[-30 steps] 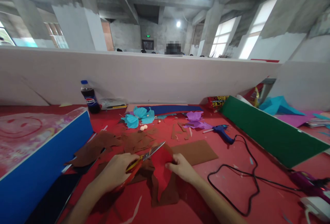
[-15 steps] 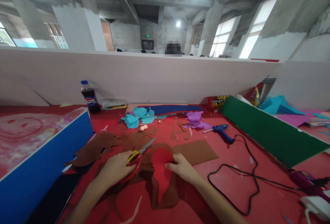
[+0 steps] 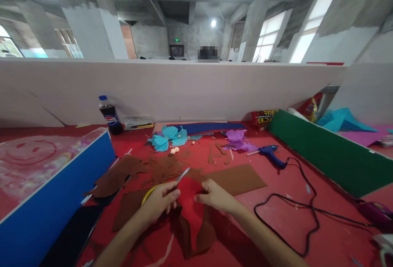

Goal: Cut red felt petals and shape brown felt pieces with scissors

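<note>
My left hand [image 3: 161,200] is closed around a pair of scissors [image 3: 147,194]; a yellow handle loop shows beside the fingers and the blade juts out beyond them. Its thumb lies close to the left edge of a red cut-out shape [image 3: 190,201], round at the top and tapering to a point below. On the right side, my right hand [image 3: 216,196] pinches that red shape together with brown felt-like material [image 3: 206,240] lying behind it. Whether the blade touches the brown piece cannot be made out.
Brown scraps [image 3: 166,168] and a brown sheet [image 3: 236,179] lie ahead. Beyond are turquoise petals [image 3: 168,136], purple petals [image 3: 236,136] and a blue glue gun [image 3: 272,155] with its black cord. A cola bottle [image 3: 111,115], blue board [image 3: 61,181] and green board [image 3: 325,152] stand around.
The scissors have turned in my left hand, so their handles are now mostly hidden. My left hand has come closer to the red shape. My right hand keeps its pinch.
</note>
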A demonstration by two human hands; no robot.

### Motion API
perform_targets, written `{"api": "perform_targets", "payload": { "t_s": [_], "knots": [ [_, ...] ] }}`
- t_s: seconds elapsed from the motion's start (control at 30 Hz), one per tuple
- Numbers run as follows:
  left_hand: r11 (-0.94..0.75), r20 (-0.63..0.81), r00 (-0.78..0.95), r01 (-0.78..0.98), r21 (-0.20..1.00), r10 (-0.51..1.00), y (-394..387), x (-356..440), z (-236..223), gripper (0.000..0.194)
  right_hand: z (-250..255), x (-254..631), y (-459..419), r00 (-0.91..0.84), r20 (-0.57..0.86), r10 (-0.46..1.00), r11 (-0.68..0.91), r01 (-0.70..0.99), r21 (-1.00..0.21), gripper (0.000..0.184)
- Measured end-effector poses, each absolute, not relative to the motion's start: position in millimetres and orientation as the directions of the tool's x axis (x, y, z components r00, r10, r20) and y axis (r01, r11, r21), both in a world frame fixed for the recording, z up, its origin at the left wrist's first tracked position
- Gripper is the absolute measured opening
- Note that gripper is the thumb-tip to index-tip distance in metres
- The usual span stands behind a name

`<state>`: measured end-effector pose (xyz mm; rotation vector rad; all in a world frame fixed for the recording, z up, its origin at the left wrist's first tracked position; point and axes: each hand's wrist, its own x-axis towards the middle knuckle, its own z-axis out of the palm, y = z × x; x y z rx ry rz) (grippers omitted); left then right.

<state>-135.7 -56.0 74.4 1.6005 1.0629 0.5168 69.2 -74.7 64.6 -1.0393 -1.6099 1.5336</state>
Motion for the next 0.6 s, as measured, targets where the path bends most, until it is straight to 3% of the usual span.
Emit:
{"api": "perform_targets", "payload": {
  "t_s": [0.13,0.4,0.6],
  "knots": [
    [-0.021,-0.134,0.436,0.333,0.943,0.890,-60.6,-131.7,76.0,0.034,68.7,67.5,-69.5,-0.527,-0.050,0.849,0.010,0.110,-0.994,0.009],
    [-0.027,-0.019,0.154,0.292,0.956,0.988,-60.2,-130.6,71.0,0.037,63.5,61.2,-71.7,-0.396,-0.026,0.918,-0.062,-0.078,-0.995,0.021],
    [-0.021,-0.001,0.077,0.289,0.957,0.997,-61.0,-131.6,58.7,0.041,59.9,64.5,-74.3,-0.361,-0.040,0.932,-0.072,-0.074,-0.995,0.022]
  ]
}}
